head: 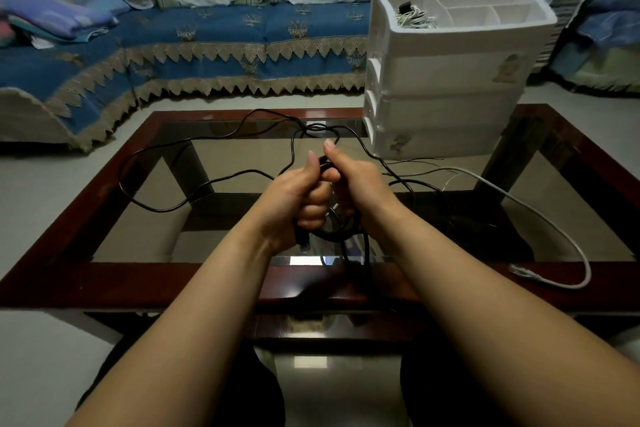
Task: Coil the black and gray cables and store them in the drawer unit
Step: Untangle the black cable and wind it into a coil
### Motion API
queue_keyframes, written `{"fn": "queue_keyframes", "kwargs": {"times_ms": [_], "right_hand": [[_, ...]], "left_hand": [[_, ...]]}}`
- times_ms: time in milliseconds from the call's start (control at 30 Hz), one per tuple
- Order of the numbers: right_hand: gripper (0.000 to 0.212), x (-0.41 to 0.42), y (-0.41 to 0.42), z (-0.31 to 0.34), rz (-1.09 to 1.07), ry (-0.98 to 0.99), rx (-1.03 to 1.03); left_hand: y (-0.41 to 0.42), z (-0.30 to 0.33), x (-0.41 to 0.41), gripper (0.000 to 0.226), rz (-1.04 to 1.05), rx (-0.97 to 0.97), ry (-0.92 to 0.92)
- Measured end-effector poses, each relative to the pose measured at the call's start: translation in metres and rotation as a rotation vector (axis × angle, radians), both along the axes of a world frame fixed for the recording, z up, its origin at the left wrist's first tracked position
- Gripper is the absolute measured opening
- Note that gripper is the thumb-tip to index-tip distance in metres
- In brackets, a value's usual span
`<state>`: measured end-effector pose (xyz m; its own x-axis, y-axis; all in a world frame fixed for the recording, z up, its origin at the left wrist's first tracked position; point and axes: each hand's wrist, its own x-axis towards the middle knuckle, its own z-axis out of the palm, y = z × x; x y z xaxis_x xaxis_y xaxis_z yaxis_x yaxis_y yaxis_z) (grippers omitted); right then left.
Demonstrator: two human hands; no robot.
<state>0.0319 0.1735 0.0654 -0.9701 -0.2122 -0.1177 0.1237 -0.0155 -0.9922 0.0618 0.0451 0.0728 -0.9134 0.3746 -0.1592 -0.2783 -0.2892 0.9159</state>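
Observation:
A long black cable (pixel 162 208) sprawls in loose loops over the glass table (pixel 104 274). Both hands meet above the table's middle. My left hand (pixel 301 194) is closed around a small coil of the black cable, loops hanging below the fist. My right hand (pixel 353 180) pinches the same cable just beside it, thumb up. A gray cable (pixel 540 218) curves along the table's right side, its plug lying near the front rim. The white drawer unit (pixel 446 80) stands at the table's far right; its top tray holds a bundled light cable (pixel 414 19).
A sofa with a blue fringed cover (pixel 207 45) runs behind the table, folded cloths on its left end. A second seat sits at the far right. Thin loose wires (pixel 422 161) lie in front of the drawer unit's base. My dark-clothed knees show under the front rim.

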Motion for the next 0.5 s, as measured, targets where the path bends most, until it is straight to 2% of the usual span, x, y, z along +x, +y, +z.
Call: {"fn": "queue_keyframes", "kwargs": {"times_ms": [133,300,367,433,500], "right_hand": [[0.049,-0.004,0.001,-0.005,0.012,0.028,-0.067],[0.044,-0.006,0.006,-0.005,0.137,0.020,-0.083],[0.043,-0.005,0.009,-0.004,0.135,0.085,0.062],[0.038,-0.001,0.011,-0.003,0.118,0.248,0.354],[0.031,0.003,0.012,-0.006,0.105,0.363,0.484]], "left_hand": [[0.004,-0.002,0.003,0.051,0.038,0.125,-0.007],[-0.001,0.000,0.002,0.055,0.090,0.296,-0.083],[-0.004,0.000,-0.002,0.053,0.129,0.388,-0.114],[-0.011,0.001,-0.007,0.050,0.207,0.456,-0.125],[-0.020,0.000,-0.011,0.052,0.268,0.507,-0.114]]}}
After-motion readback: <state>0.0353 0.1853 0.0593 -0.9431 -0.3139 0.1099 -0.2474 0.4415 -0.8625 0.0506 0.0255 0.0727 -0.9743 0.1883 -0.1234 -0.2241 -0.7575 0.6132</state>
